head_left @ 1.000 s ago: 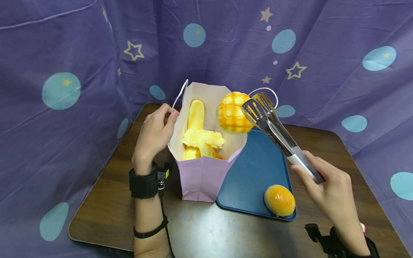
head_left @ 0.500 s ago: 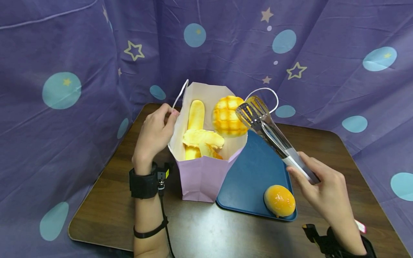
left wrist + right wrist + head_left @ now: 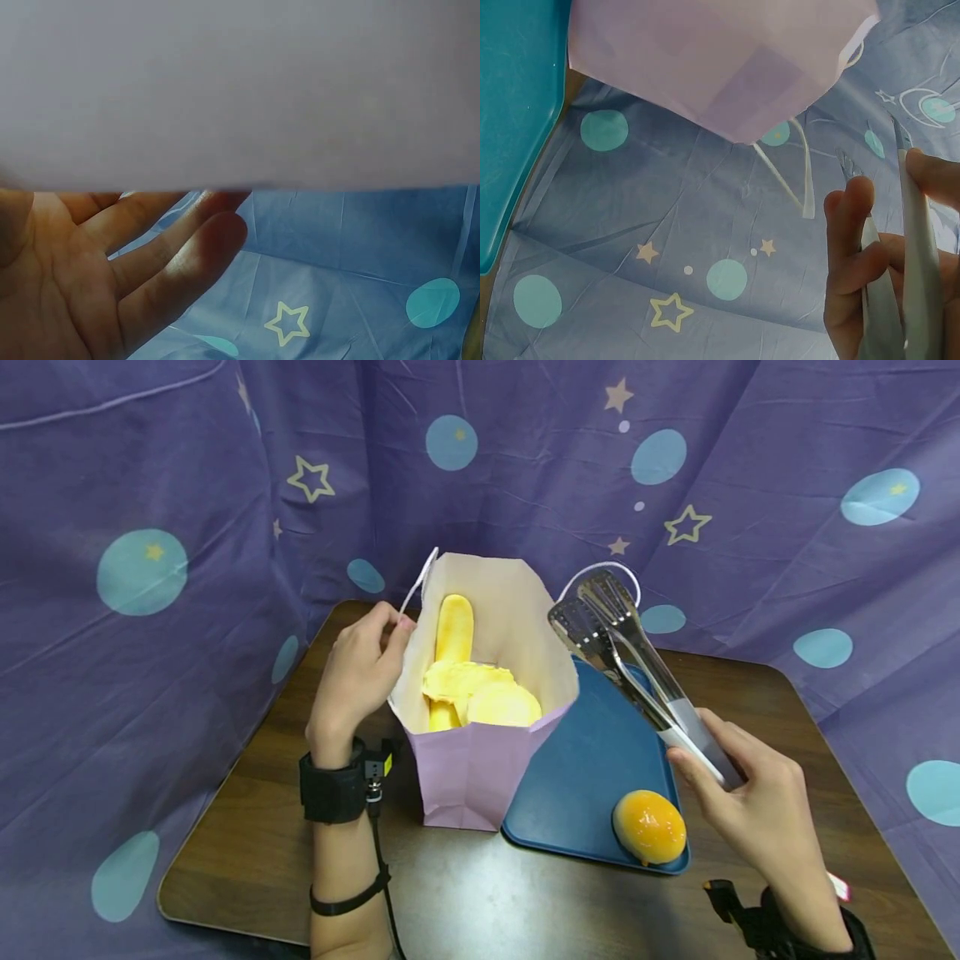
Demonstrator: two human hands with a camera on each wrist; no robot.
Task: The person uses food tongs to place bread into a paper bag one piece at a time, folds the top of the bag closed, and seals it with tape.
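Observation:
A lilac paper bag (image 3: 472, 772) stands upright with its mouth facing me. My left hand (image 3: 362, 664) pinches its left rim by the white cord handle (image 3: 417, 582); the left wrist view shows other fingers (image 3: 184, 281) extended beside the bag wall. Inside lie a long bread roll (image 3: 454, 627), a creamy yellow piece (image 3: 461, 681) and a round bun (image 3: 504, 703), pale side up. My right hand (image 3: 757, 797) grips metal tongs (image 3: 637, 668) by their grey-white handles, their slotted ends apart with nothing between them, beside the bag's right rim. In the right wrist view, fingers (image 3: 855, 247) wrap the handles.
A blue tray (image 3: 592, 777) lies on the wooden table (image 3: 247, 852), right of the bag. One glossy orange-topped bun (image 3: 649, 827) sits in its near right corner. A purple star-patterned cloth (image 3: 525, 485) hangs behind the table. A black cable (image 3: 384, 860) runs along my left forearm.
The tongs have moved left, then let go of the grid-topped bun, which has dropped into the bag and now shows its pale side. My left hand has stayed at the rim.

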